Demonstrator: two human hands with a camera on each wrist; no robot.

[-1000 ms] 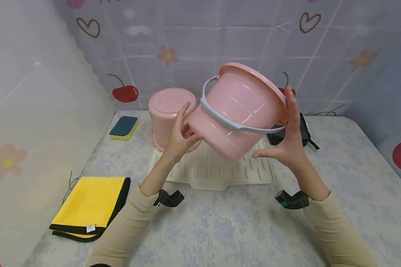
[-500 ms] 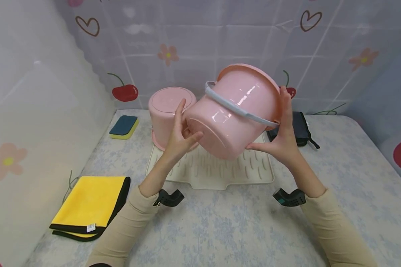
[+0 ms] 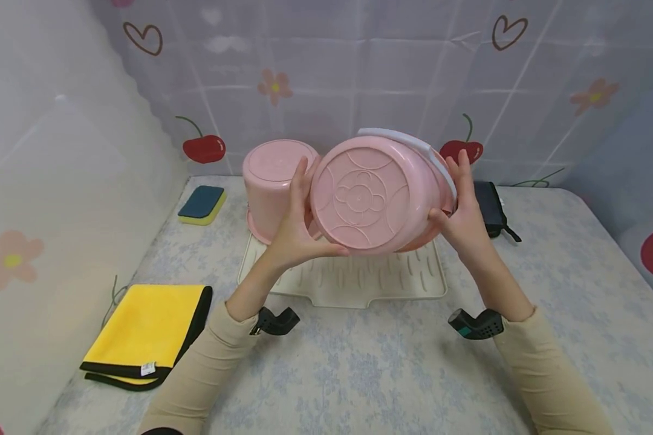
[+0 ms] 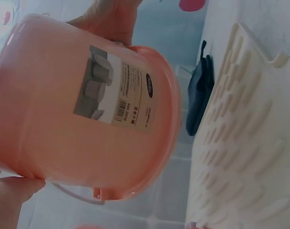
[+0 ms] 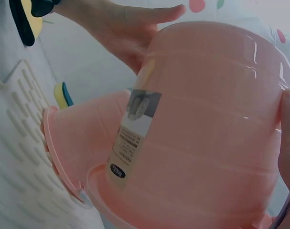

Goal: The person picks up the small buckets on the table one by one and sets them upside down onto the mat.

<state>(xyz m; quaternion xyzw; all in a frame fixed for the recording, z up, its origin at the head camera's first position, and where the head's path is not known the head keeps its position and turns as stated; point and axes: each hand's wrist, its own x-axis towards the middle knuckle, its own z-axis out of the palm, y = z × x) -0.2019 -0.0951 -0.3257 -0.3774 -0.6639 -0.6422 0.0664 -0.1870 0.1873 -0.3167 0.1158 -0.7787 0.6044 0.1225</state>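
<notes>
A pink bucket (image 3: 361, 196) is held in the air above the cream drying mat (image 3: 343, 287), tipped so its patterned base faces the head camera. My left hand (image 3: 294, 232) grips the base end, thumb along the lower edge. On the other side my right hand (image 3: 464, 220) grips the wall near the rim and the pale blue handle (image 3: 416, 144). The left wrist view shows a printed label (image 4: 117, 90) on the bucket's underside wall. A second pink bucket (image 3: 269, 199) stands upside down on the mat, partly behind my left hand.
A blue and yellow sponge (image 3: 201, 203) lies at the back left. Nearer on the left is a folded yellow cloth (image 3: 147, 326) with black edging. A dark zippered pouch (image 3: 488, 208) lies behind my right hand. Patterned walls bound the back and sides.
The held bucket has turned from a sideways tilt to base toward the head camera, its rim lowering and swinging away. Both hands shifted along it; the handle swung up. The other bucket stayed put.
</notes>
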